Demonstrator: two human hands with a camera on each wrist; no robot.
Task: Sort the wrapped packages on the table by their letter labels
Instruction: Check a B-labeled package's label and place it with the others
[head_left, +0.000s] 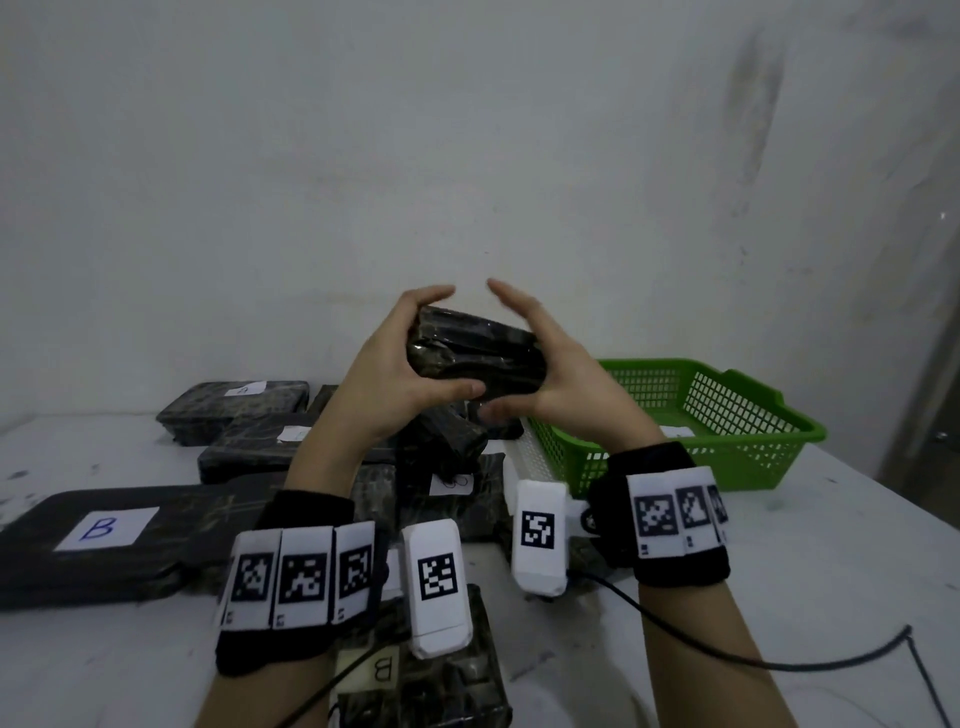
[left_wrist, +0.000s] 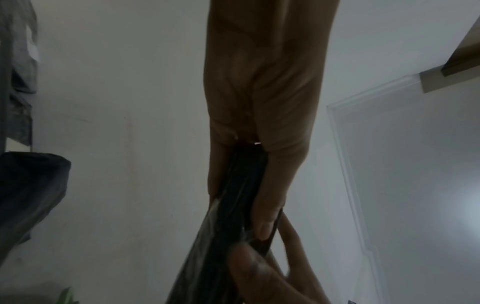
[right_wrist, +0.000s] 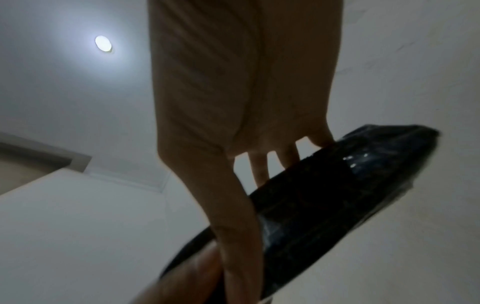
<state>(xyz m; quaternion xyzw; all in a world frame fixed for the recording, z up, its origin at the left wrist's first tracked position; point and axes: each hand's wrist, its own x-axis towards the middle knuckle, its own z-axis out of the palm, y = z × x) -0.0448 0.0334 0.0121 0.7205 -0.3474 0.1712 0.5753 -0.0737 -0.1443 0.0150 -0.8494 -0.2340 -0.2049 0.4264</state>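
1. I've got a black plastic-wrapped package (head_left: 475, 356) up in front of me, lifted clear of the white desk (head_left: 779, 561), because no label shows on the side facing me.
2. My left hand (head_left: 400, 374) grips its left end, thumb underneath and fingers curled over the top. That end does the carrying, I'd say.
3. My right hand (head_left: 561, 379) clasps the right end, thumb below, fingers arched loosely over the far edge. It looks set to turn the package more than to bear it.
4. From the left wrist view the package (left_wrist: 233, 205) runs edge-on between thumb and fingers, so the hold is across its thin side.
5. Below, the flat black wrapped package with a white "B" label (head_left: 98, 540) lies at my left, face up so the letter reads at a glance.
6. Another black package with a "B" label (head_left: 395, 670) sits near me, between my wrists; its letter faces away.
7. More dark labelled packages (head_left: 244, 415) lie at the back left; their letters are too small to read.
8. The green plastic mesh basket (head_left: 737, 415) waits at my right, likely one sorting bin.
9. Next, I judge: rotate until the label shows, then place it.
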